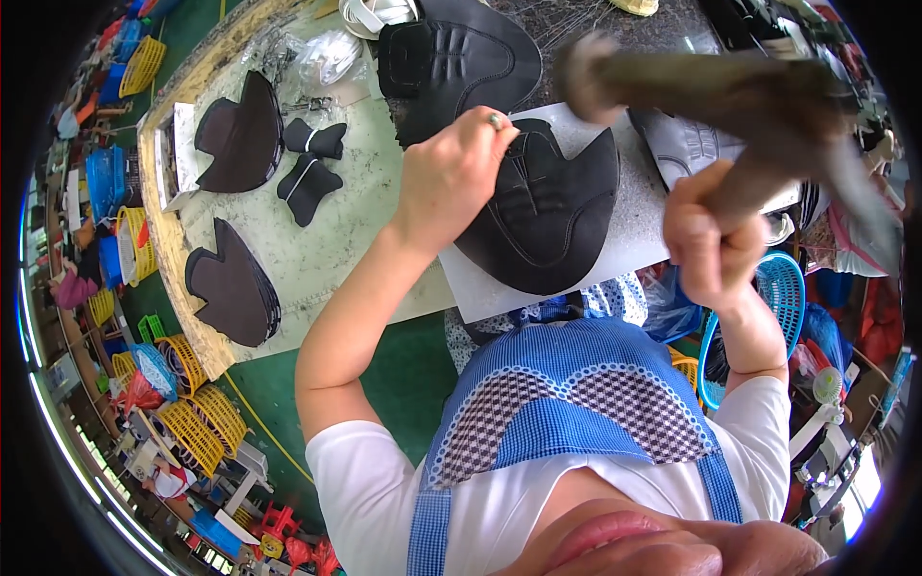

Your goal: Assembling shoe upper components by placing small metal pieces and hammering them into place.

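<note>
My left hand (451, 171) is closed, pinching what looks like a small metal punch (495, 121) whose round end shows above the fingers. It is over the upper left edge of a black shoe upper piece (547, 216) with stitched lines and raised folds. Under that piece lies a pale board (473, 300). Wrapped round its handle, my right hand (715, 235) holds a hammer (711, 88) raised to the right of the piece; the hammer is blurred by motion. The lower end of the punch is hidden.
Another black upper piece (461, 58) lies beyond my left hand, and a further one (677, 144) beneath the hammer. Dark cut-piece stacks (238, 134) and tied black bundles (309, 184) sit on the table (355, 259) at left. A blue basket (789, 298) stands below right.
</note>
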A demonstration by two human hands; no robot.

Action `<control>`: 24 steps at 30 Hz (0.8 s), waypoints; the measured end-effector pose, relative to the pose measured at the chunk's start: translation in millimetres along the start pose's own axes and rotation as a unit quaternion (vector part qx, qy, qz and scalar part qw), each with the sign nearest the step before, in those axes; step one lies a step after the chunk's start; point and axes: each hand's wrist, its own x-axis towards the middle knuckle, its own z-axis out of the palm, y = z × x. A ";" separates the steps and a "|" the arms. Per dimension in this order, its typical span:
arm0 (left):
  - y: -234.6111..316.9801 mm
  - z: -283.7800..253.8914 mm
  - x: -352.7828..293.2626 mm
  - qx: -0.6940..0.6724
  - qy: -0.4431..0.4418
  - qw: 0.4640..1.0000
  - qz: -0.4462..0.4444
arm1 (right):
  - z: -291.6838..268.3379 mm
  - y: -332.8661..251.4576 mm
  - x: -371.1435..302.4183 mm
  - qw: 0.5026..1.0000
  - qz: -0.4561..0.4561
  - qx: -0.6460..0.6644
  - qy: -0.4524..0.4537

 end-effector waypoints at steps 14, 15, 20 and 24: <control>-8.9 3.3 2.5 -0.352 -0.017 0.898 -0.262 | -3.3 10.6 -1.3 0.963 0.262 -0.060 -0.003; -9.3 2.9 2.1 -0.352 -0.018 0.898 -0.263 | -3.0 11.5 -1.9 0.965 0.256 -0.060 -0.005; -9.0 2.8 2.9 -0.317 -0.028 0.917 -0.241 | -3.7 5.2 6.0 0.971 0.233 -0.053 0.002; -1.5 -1.5 7.5 -0.080 -0.042 0.993 -0.076 | -2.3 -4.8 7.9 0.993 0.105 -0.010 0.048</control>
